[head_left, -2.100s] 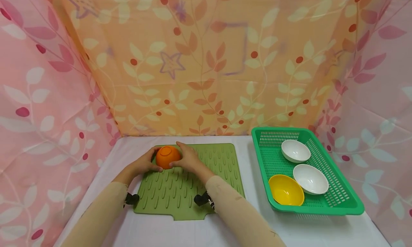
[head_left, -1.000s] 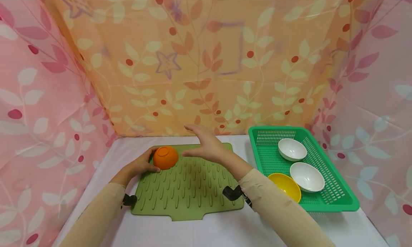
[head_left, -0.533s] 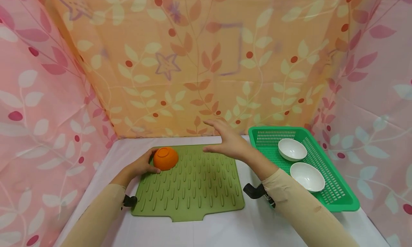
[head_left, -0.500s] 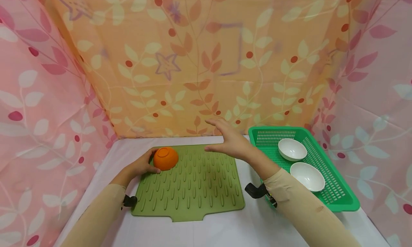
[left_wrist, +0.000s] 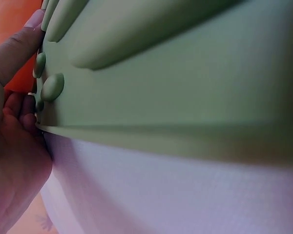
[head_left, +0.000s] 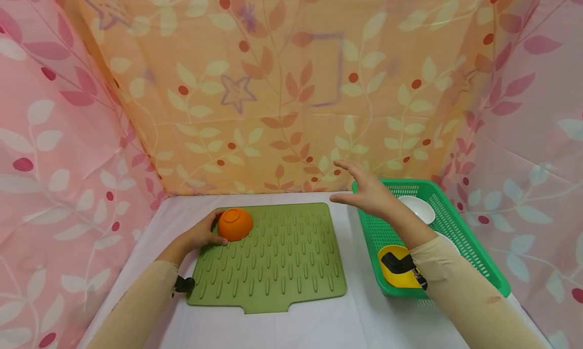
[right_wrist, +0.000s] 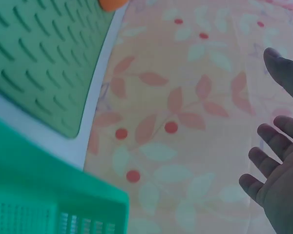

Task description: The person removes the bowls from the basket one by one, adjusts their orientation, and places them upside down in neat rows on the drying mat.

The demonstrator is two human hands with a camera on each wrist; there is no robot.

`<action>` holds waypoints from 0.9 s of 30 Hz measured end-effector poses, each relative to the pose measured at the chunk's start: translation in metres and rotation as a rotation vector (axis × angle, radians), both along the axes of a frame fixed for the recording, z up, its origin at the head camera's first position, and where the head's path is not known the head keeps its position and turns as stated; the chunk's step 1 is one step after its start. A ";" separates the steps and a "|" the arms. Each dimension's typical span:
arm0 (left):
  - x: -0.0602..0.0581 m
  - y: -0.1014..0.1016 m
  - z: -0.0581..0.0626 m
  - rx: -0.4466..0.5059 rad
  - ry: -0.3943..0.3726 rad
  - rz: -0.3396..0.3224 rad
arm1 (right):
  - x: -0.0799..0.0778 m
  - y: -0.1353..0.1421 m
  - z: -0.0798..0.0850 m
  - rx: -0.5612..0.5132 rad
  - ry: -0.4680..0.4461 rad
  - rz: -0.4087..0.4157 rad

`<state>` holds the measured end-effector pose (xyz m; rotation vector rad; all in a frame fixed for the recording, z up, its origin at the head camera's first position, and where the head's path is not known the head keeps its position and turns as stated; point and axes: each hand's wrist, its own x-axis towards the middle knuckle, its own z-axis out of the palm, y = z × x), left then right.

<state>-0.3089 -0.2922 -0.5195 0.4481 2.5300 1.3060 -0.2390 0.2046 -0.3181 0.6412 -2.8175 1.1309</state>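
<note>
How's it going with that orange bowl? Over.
Left hand around orange bowl, upside down on green mat. Right hand empty, raised near green basket. Right arm partly hides white bowls.

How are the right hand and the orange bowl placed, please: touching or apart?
Apart: the head view shows a wide gap between the right hand and the orange bowl.

My left hand (left_wrist: 14,165) fills the left edge, thumb slanting up across the orange bowl (left_wrist: 22,77), only a slice of which shows in the upper corner. My other fingers bunch below it; whether they touch it is hard to make out. The green mat (left_wrist: 185,97) spreads over the upper part, with raised ridges (left_wrist: 132,39). Beyond its rim the table (left_wrist: 161,200) is covered in pale cloth.
</note>
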 end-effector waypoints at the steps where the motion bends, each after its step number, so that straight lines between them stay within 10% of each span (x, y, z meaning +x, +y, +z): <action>1: 0.000 0.000 0.000 -0.002 0.002 -0.002 | -0.001 0.006 -0.001 0.009 0.000 -0.016; 27: 0.003 0.001 0.003 -0.011 -0.021 0.012 | -0.036 0.147 -0.047 0.161 -0.006 -0.233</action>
